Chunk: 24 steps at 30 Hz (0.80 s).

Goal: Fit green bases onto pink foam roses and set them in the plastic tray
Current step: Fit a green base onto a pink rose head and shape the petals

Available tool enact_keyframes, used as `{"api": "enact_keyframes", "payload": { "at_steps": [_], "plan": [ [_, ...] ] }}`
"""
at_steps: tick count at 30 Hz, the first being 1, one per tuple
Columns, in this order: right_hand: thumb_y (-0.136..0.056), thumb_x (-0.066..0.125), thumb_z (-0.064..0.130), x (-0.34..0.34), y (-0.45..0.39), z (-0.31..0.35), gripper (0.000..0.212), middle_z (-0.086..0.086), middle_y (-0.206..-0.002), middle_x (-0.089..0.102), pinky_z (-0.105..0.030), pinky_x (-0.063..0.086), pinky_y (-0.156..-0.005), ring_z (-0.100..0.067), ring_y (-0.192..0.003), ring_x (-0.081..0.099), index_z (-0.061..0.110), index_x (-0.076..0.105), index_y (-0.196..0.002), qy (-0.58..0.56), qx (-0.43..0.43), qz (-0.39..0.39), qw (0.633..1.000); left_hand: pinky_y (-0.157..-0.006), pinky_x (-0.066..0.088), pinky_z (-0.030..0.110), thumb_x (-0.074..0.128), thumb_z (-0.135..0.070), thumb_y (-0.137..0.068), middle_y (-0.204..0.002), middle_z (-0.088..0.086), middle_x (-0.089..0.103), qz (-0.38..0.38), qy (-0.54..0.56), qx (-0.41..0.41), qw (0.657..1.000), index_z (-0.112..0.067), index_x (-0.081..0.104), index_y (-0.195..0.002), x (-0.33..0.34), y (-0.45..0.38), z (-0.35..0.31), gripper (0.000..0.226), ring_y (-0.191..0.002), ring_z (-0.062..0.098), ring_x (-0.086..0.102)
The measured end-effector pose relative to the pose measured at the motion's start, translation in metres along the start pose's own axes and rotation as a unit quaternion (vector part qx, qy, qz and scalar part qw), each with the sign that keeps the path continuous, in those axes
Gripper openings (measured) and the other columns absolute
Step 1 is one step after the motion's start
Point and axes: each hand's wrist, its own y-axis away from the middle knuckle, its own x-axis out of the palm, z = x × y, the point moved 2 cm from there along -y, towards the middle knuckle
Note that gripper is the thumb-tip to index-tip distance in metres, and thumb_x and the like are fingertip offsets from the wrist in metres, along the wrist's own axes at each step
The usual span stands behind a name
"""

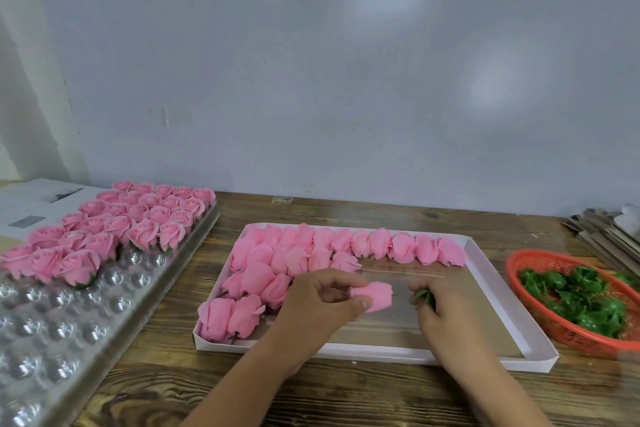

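A: Which step is this?

B: Fitting, I'd say. Over the white box (540,350), the left hand (322,302) has its grip pinched around a pink rose (372,295) lying sideways. Just right of it, the right hand (438,308) pinches a green base (423,296), not yet touching the rose.

A: Next?

B: Probably bring the base to the rose's stem end (hidden here) and press it on.

A: Then?

B: Left of the box, the plastic tray (52,340) holds finished roses at its far end. Right of the box, an orange basket (530,262) holds more bases.
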Motion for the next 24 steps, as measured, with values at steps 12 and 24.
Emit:
{"api": "enact_keyframes", "payload": {
  "at_steps": [12, 24],
  "plan": [
    [-0.098, 0.05, 0.013, 0.005, 0.002, 0.012, 0.052, 0.005, -0.04, 0.039, -0.019, 0.026, -0.043, -0.007, -0.038, 0.033, 0.015, 0.055, -0.046, -0.161, 0.088, 0.08, 0.98, -0.077, 0.057, 0.021, 0.083, -0.017, -0.08, -0.089, -0.001, 0.079, 0.027, -0.001, 0.007, 1.0, -0.038, 0.079, -0.091, 0.006, 0.005, -0.003, 0.024, -0.08, 0.012, 0.075],
    [-0.092, 0.05, 0.001, 0.002, 0.013, 0.031, 0.044, 0.001, -0.055, 0.055, -0.018, 0.039, -0.047, -0.006, -0.05, 0.047, 0.037, 0.076, -0.095, -0.277, 0.054, 0.129, 0.951, -0.077, 0.059, 0.022, 0.083, -0.01, -0.082, -0.093, -0.003, 0.079, -0.01, 0.002, 0.007, 1.0, -0.034, 0.08, -0.089, 0.007, 0.005, 0.002, 0.025, -0.085, 0.011, 0.074]
  ]
}}
